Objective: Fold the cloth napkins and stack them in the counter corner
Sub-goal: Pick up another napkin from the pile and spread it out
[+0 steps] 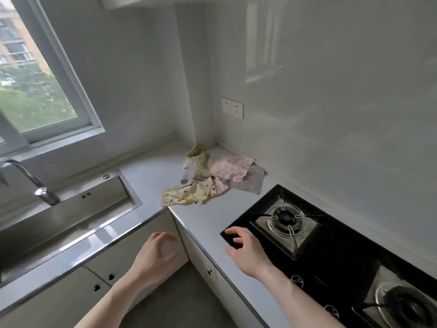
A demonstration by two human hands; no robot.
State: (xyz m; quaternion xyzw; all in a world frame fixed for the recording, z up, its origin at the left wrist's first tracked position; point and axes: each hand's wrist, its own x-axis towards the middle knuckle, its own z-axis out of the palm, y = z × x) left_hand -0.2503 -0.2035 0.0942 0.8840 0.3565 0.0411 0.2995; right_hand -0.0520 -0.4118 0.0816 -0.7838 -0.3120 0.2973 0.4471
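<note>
Napkins: a loose heap of cloth napkins (210,176) lies unfolded at the centre of the frame, on the white worktop (151,174) just in front of the wall corner.
Heap make-up: a pink floral piece and a grey one on the right side, yellow checked pieces toward the corner, a cream spotted piece at the near left — all overlapping and crumpled.
Near edge: the cream piece reaches close to the worktop's inner corner, above the cabinet fronts.
Left hand: the left hand (156,256) hovers at lower centre, over the cabinet doors (106,268) and floor; fingers spread and loosely bent, holding nothing, well apart from the napkins.
Right hand: the right hand (246,249) hovers right of centre, over the worktop edge and the near corner of the hob; fingers apart and slightly curled, holding nothing.
Hob: a black glass gas hob (335,252) fills the lower right, with one burner (285,220) just beyond the right hand and another at the bottom right corner.
Sink: a steel sink (71,216) with a chrome tap (35,183) sits at the left.
Wall: a window (35,74) occupies the upper left — a socket plate (232,108) is on the wall above the heap.
</note>
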